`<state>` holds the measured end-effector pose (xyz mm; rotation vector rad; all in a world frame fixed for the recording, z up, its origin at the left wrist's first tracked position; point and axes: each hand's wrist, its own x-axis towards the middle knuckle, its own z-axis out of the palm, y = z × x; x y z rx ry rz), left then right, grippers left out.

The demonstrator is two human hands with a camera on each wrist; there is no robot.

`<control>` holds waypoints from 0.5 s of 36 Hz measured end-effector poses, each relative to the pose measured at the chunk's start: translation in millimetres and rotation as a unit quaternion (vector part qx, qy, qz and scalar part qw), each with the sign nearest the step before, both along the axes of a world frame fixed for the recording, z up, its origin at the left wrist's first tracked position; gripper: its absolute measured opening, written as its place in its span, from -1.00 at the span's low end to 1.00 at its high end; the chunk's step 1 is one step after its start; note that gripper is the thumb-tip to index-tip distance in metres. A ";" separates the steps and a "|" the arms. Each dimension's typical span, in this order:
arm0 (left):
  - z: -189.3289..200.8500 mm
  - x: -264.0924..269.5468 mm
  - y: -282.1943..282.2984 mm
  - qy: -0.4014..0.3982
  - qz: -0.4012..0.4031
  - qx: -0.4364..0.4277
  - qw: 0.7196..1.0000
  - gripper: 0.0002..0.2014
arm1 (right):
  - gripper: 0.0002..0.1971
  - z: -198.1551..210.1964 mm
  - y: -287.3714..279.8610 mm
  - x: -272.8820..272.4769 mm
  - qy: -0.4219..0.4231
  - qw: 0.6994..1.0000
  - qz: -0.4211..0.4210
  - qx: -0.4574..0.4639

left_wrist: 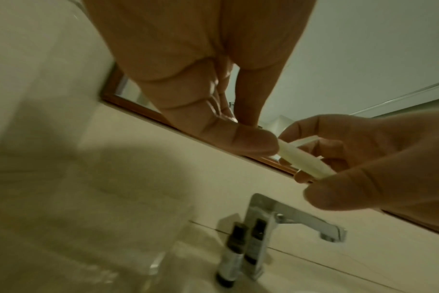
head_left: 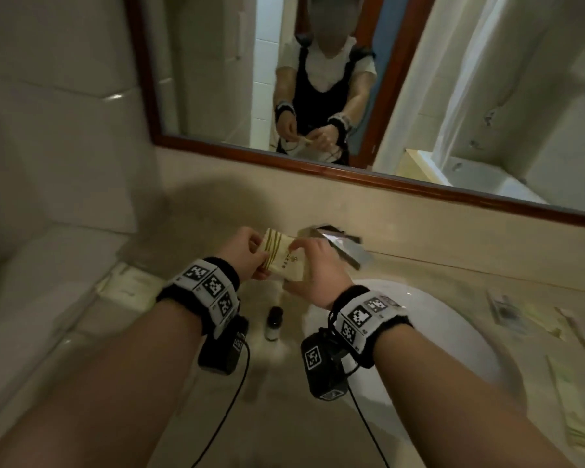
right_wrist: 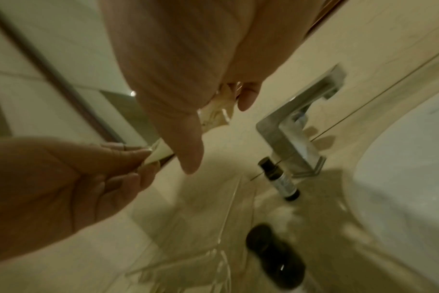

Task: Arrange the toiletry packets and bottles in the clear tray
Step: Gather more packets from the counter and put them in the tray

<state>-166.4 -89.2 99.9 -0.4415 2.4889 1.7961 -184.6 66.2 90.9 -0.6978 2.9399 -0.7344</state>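
Hands pinch cream, gold-striped packet.

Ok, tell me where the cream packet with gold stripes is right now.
In the head view, the cream packet is held in the air between the left hand and right hand, above the counter, just left of the faucet.

Packet – matt cream paper; faucet – shiny metal; mirror frame – glossy wood.
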 end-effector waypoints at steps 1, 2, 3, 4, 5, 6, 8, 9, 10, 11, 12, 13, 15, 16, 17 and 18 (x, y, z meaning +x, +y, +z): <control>-2.9 3.9 -11.1 -0.004 0.009 0.001 1.000 -0.86 | -0.35 -4.8 -11.6 1.7 0.014 1.000 0.008 0.002; -5.5 7.7 -21.5 -0.007 0.018 0.001 1.000 -0.85 | -0.36 -8.7 -22.5 3.7 0.020 1.000 0.015 0.001; -8.4 11.6 -33.0 -0.009 0.028 0.001 1.000 -0.84 | -0.37 -12.7 -34.3 5.4 0.021 1.000 0.023 0.001; -11.1 14.7 -42.1 -0.012 0.036 0.003 0.999 -0.81 | -0.37 -16.0 -43.4 7.1 0.019 0.999 0.029 0.005; -13.8 17.3 -50.0 -0.016 0.045 0.004 0.999 -0.79 | -0.38 -18.5 -51.7 9.0 0.015 0.999 0.036 0.013; -16.7 20.7 -59.0 -0.021 0.055 0.003 0.998 -0.78 | -0.39 -21.6 -61.0 11.2 0.010 0.999 0.044 0.026; -23.6 26.8 -74.7 -0.038 0.077 -0.004 0.996 -0.75 | -0.40 -27.2 -77.2 17.0 0.006 0.997 0.058 0.050; -27.4 29.4 -81.3 -0.049 0.086 -0.010 0.995 -0.74 | -0.41 -30.3 -84.1 19.9 0.002 0.996 0.064 0.060; -31.8 33.0 -90.0 -0.060 0.096 -0.016 0.993 -0.73 | -0.41 -34.8 -94.2 22.6 -0.004 0.995 0.073 0.070; -36.8 35.6 -96.2 -0.073 0.103 -0.022 0.992 -0.72 | -0.42 -39.5 -101.1 25.2 -0.013 0.994 0.077 0.080; -40.7 37.7 -98.7 -0.086 0.109 -0.028 0.990 -0.72 | -0.42 -43.6 -104.4 27.9 -0.024 0.993 0.079 0.087; -44.3 40.3 -101.1 -0.099 0.116 -0.033 0.988 -0.72 | -0.43 -47.9 -107.5 30.4 -0.033 0.992 0.081 0.093; -52.2 45.0 -107.0 -0.128 0.124 -0.034 0.983 -0.71 | -0.44 -58.4 -115.4 34.1 -0.047 0.990 0.083 0.105; -56.4 46.8 -109.4 -0.144 0.125 -0.033 0.981 -0.71 | -0.44 -63.7 -118.6 35.5 -0.053 0.989 0.082 0.110; -60.2 48.3 -111.1 -0.160 0.122 -0.033 0.979 -0.70 | -0.43 -69.0 -121.4 36.4 -0.060 0.989 0.078 0.114; -63.5 50.0 -112.3 -0.175 0.116 -0.035 0.977 -0.69 | -0.42 -74.1 -123.9 37.1 -0.067 0.988 0.073 0.119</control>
